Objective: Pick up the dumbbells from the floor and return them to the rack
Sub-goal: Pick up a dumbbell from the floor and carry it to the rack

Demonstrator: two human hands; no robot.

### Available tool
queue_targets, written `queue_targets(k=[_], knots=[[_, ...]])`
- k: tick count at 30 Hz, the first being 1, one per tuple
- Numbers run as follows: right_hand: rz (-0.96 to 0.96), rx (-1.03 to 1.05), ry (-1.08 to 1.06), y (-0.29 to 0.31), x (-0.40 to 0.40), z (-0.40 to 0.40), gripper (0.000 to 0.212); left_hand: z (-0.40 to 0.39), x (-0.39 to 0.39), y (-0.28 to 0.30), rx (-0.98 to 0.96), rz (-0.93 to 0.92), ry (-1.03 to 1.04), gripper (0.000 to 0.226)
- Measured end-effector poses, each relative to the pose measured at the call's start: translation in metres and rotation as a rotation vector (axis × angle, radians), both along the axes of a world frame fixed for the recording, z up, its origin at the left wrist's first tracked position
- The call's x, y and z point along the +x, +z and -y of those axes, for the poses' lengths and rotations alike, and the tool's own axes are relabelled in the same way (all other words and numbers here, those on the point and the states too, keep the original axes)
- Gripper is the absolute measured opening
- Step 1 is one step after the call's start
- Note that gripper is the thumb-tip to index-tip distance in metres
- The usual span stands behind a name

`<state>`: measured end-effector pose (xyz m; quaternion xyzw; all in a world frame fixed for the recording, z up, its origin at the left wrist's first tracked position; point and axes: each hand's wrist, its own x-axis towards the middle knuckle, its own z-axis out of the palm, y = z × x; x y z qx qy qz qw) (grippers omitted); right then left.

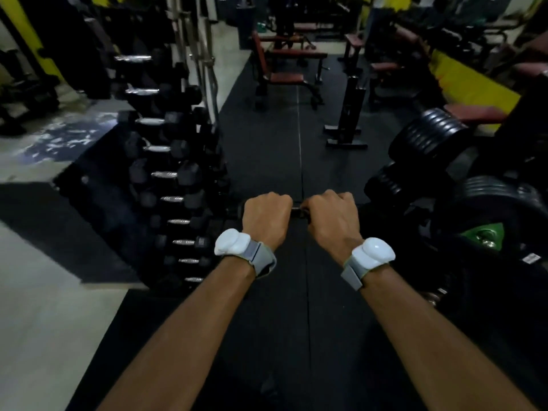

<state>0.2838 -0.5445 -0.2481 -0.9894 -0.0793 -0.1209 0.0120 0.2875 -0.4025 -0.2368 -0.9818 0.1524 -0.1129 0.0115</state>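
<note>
Here, both hands gripping dumbbell (298, 211), handle crosswise

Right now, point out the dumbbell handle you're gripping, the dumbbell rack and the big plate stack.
dumbbell handle (297, 210): head view, bare bar between the fists.
dumbbell rack (166, 176): head view, a racked handle midway.
plate stack (430, 137): head view, outer plate rims.

Red benches (284, 77) beyond black plate stacks (430, 134) on matting (267, 143)

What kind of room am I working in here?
A gym, most likely its free-weights area: a dumbbell rack on the left, padded benches ahead, and stacked weight plates on the right.
</note>
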Motion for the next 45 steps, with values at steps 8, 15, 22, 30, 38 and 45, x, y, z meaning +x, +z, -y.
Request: queue_targets(k=[8, 15, 22, 30, 38, 45], knots=[[0.05, 0.038, -0.13, 0.007, 0.172, 0.051, 0.023, 0.051, 0.185, 0.014, 0.023, 0.037, -0.095, 0.012], [0.009, 0.03, -0.096, -0.015, 0.341, 0.107, 0.022, 0.108, 0.343, -0.009, 0.061, 0.028, -0.038, 0.014], [-0.03, 0.011, 0.01, -0.012, 0.492, 0.161, 0.018, 0.162, 0.485, -0.006, 0.059, 0.003, 0.042, 0.015], [-0.021, 0.017, 0.133, -0.007, 0.646, 0.174, 0.023, 0.17, 0.63, -0.009, 0.069, 0.019, 0.165, 0.015], [-0.031, -0.019, 0.206, -0.037, 0.808, 0.157, 0.022, 0.156, 0.788, -0.036, 0.033, -0.02, 0.215, 0.015], [0.012, -0.023, 0.211, -0.007, 0.962, 0.127, 0.017, 0.129, 0.944, -0.015, 0.018, 0.031, 0.228, 0.012]])
